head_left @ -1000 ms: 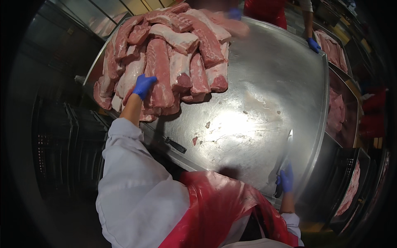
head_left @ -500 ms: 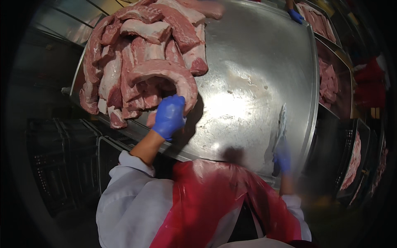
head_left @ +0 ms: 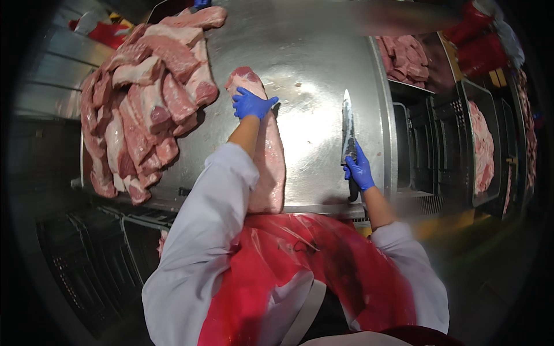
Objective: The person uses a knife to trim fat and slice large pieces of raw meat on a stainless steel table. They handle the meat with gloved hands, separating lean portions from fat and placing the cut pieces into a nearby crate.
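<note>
A long pork loin (head_left: 268, 164) lies lengthwise on the steel table, its pale fatty side up and its near end at the table's front edge. Across its far part rests my left hand (head_left: 251, 105) in a blue glove, fingers spread over the meat and thumb out to the right. To the right, my right hand (head_left: 360, 168), also gloved in blue, is closed round the black handle of a knife (head_left: 348, 124). The blade points away from me, apart from the loin. A heap of pork loins (head_left: 138, 98) covers the left side of the table.
The steel table (head_left: 323, 75) has a raised right edge. Beyond it stand a bin of meat pieces (head_left: 403, 60), black crates (head_left: 447, 135) and a crate with pale trimmings (head_left: 482, 147). More black crates (head_left: 98, 248) are at the lower left. Another person's blue glove (head_left: 202, 3) shows at the far edge.
The loin my left hand gripped curled beside the heap now lies stretched out on the table. My left hand has moved right onto it. The knife is now farther from the front edge.
</note>
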Tool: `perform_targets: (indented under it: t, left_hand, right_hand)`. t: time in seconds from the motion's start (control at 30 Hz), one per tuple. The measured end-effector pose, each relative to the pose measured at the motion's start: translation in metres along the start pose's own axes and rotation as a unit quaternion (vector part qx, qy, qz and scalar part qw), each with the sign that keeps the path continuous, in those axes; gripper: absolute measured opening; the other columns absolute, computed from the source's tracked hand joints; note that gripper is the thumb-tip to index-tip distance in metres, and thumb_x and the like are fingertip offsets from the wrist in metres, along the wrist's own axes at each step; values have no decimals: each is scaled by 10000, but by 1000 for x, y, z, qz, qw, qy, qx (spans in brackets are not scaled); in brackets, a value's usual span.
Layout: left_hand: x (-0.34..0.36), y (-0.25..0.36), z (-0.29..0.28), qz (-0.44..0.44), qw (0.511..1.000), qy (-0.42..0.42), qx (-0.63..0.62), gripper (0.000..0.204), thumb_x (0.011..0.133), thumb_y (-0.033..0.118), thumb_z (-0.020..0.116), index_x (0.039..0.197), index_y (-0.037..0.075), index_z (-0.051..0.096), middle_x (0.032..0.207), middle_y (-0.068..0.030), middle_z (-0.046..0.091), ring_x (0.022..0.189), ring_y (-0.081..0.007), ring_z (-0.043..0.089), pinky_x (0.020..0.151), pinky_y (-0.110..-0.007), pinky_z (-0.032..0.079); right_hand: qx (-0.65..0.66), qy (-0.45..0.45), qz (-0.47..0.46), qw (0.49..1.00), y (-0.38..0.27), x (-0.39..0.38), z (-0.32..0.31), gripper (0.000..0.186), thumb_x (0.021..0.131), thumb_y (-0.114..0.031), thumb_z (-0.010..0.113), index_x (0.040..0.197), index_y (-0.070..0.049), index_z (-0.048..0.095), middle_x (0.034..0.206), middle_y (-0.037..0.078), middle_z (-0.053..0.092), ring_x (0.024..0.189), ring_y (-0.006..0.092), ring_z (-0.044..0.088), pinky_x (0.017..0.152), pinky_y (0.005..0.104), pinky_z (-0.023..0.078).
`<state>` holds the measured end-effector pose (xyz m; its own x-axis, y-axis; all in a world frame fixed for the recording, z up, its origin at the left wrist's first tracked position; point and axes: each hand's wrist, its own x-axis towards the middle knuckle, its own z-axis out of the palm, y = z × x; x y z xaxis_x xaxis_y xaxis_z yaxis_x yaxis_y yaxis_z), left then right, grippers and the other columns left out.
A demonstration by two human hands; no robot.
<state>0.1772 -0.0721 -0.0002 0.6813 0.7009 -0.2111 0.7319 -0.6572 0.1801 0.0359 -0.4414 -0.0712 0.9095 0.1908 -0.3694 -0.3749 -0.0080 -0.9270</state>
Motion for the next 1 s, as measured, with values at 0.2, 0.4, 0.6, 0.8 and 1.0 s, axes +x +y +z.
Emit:
perform_targets:
  t: [0.2, 0.4, 0.6, 0.8, 1.0]
  left_hand:
    - [62, 35, 25, 149, 983, -29, -102, 830, 684, 356, 838, 1354, -2, 502, 1309, -244, 595, 1191, -355, 610, 984, -425, 519]
    - [87, 10, 46, 159, 710, -407, -553, 681, 743, 108, 675, 1395, -5, 516, 1267, -152, 631, 1135, -305, 631, 1027, -395, 489]
    - [63, 53, 52, 224, 769, -320, -506, 805, 699, 92, 692, 1462, 16, 447, 1367, -134, 562, 1281, -287, 531, 1103, -370, 411]
    - [42, 84, 62, 416, 886, -35, -200, 939, 793, 362, 778, 1524, -17, 327, 1561, -272, 333, 1449, -409, 334, 1199, -433, 282]
    - [34, 112, 64, 490, 864, 19, -115, 915, 916, 468, 655, 1565, -15, 228, 1626, -296, 184, 1508, -422, 220, 1217, -441, 243]
  right_hand:
    - [22, 11, -18, 1000, -4, -2, 0, 720, 976, -30, 572, 1604, -182, 255, 770, 77, 623, 518, 102, 551, 450, 277, 487]
    - [-16, -6, 17, 1000, -16, 1, -1, 692, 965, -136, 628, 1573, -120, 297, 758, 75, 635, 553, 120, 596, 519, 295, 534]
    - [15, 37, 39, 998, -37, 52, 10, 640, 943, -154, 625, 1509, -46, 348, 867, 122, 653, 577, 161, 635, 542, 312, 548]
    - [-35, -4, 38, 999, -108, 145, 31, 812, 925, -80, 557, 1617, -162, 141, 888, 152, 652, 576, 186, 607, 539, 337, 544]
    - [-37, -31, 39, 998, -136, 241, 49, 854, 910, -81, 528, 1622, -144, 60, 914, 217, 686, 595, 238, 659, 545, 362, 566]
